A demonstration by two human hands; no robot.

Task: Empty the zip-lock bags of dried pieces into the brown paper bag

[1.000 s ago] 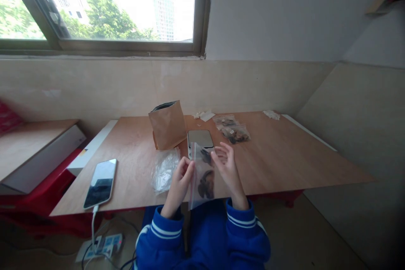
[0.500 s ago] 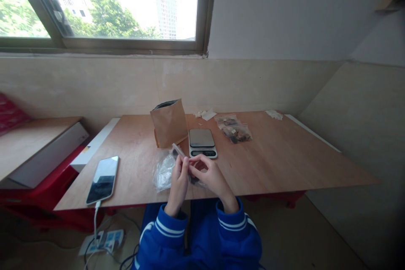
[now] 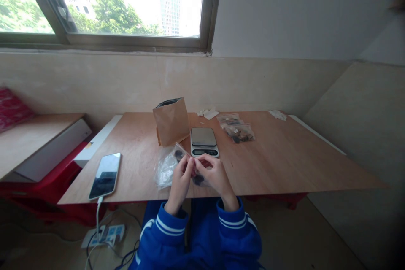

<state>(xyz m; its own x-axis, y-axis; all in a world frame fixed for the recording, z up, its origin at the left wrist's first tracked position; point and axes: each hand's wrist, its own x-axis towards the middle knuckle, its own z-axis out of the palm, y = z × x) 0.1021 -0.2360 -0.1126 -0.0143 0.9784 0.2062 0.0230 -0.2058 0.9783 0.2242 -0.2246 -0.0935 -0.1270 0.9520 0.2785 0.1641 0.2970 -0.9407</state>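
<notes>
Near the table's front edge, my left hand (image 3: pixel 182 179) and my right hand (image 3: pixel 215 176) pinch the top edge of a clear zip bag (image 3: pixel 198 179) between thumbs and forefingers, fingertips close together. Dark pieces show inside it, below and to the left of my fingers; much of the bag is covered by my hands. Left of my left hand lies a pile of clear plastic bags (image 3: pixel 165 172). Just beyond my fingers stands a digital kitchen scale (image 3: pixel 204 137) with a metal plate and a dark display.
An open brown paper pouch (image 3: pixel 172 122) stands left of the scale. Filled zip bags (image 3: pixel 242 133) lie to the right, scraps of white paper (image 3: pixel 210 113) at the back. A phone (image 3: pixel 105 177) on a white cable lies at the table's (image 3: pixel 284 160) left front edge.
My right fingertips have moved left along the bag's top edge, closer to my left fingertips. More of the bag's dark contents shows. The view has shifted slightly.
</notes>
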